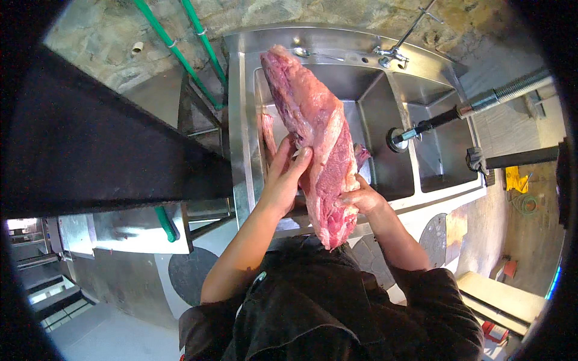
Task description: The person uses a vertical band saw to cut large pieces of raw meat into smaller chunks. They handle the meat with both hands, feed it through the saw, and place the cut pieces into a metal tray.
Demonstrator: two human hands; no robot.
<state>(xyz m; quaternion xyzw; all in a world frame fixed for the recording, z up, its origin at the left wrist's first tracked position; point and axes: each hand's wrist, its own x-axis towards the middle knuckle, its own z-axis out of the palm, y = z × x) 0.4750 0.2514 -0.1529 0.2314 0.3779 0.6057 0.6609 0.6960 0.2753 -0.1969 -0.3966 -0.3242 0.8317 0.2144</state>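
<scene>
A long slab of raw meat (319, 129), red with pale fat along it, is held up over the left basin of a steel sink (244, 144). Its far end tilts to the left, and its narrower end points toward my body. My left hand (286, 171) grips the meat's left edge, thumb on top and the other fingers partly hidden beneath. On the right side, near the narrow end, my right hand (362, 197) closes around the meat. Below it in the basin lie more meat pieces (268, 133), mostly covered from view.
A spoon (310, 53) rests on the sink's back ledge, left of a tap (392, 54). Over the right basins reaches a spray hose with a round head (397, 139). A dark panel (108, 144) stands close on the left. Green pipes (174, 48) run up the stone wall.
</scene>
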